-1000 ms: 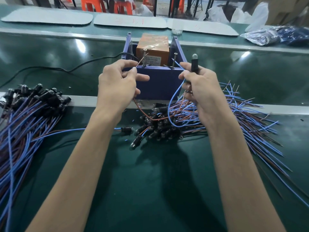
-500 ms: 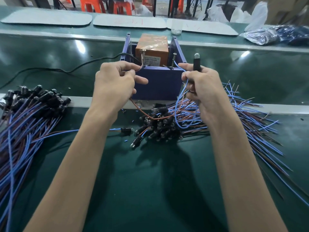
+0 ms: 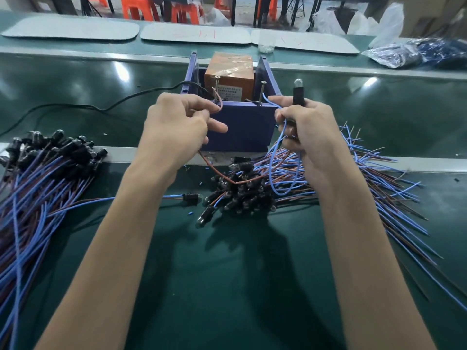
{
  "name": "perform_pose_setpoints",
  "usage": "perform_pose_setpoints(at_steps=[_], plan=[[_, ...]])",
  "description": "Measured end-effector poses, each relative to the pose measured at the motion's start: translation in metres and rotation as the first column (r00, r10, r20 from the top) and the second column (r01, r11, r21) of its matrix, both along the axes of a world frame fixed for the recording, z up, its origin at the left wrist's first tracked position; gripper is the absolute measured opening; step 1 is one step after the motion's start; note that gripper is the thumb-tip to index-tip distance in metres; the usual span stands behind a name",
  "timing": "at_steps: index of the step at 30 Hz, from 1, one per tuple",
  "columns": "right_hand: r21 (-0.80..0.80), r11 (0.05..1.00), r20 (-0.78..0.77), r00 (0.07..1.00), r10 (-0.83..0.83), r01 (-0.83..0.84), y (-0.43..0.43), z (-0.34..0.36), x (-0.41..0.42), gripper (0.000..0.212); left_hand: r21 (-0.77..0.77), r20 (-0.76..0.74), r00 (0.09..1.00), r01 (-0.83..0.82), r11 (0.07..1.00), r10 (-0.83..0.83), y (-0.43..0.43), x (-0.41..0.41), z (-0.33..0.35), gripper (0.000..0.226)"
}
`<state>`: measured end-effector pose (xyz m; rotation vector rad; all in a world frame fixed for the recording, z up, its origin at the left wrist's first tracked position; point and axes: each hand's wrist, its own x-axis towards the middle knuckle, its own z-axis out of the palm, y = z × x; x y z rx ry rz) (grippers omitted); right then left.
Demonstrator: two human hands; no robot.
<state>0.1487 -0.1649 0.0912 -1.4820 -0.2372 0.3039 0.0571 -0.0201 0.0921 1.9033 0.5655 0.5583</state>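
Head view: blue box [image 3: 242,127] just beyond left hand [image 3: 177,130].

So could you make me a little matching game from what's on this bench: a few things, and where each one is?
1 brown wire
2 blue wire
3 orange block
4 black cable

A in the blue box
B pinched by the left hand
C on the belt, left of the box
D held by the right hand

Pairs: 1-B, 2-D, 3-A, 4-C
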Motion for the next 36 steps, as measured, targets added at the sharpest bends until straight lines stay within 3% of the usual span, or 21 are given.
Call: perform_pose_setpoints(at_steps=[25, 32, 36], plan=[[-0.064, 0.998, 0.03, 1.0, -0.01, 0.012, -0.0007, 0.0055, -0.0052, 0.037, 0.06, -0.052, 0.997, 0.06, 0.996, -0.057, 0.0016, -0.0007, -0.0005, 0.028], [-0.04, 0.999, 0.036, 0.999, 0.028, -0.027, -0.0028, 0.0057, -0.0052, 0.028, 0.081, -0.055, 0.997, 0.065, 0.995, -0.06, 0.0036, 0.0019, -0.0035, 0.029], [-0.11, 0.994, 0.035, 0.999, -0.003, 0.007, -0.0021, 0.0062, -0.005, 0.025, 0.078, -0.037, 0.995, 0.099, 0.992, -0.096, 0.0031, 0.0002, -0.0011, 0.028]])
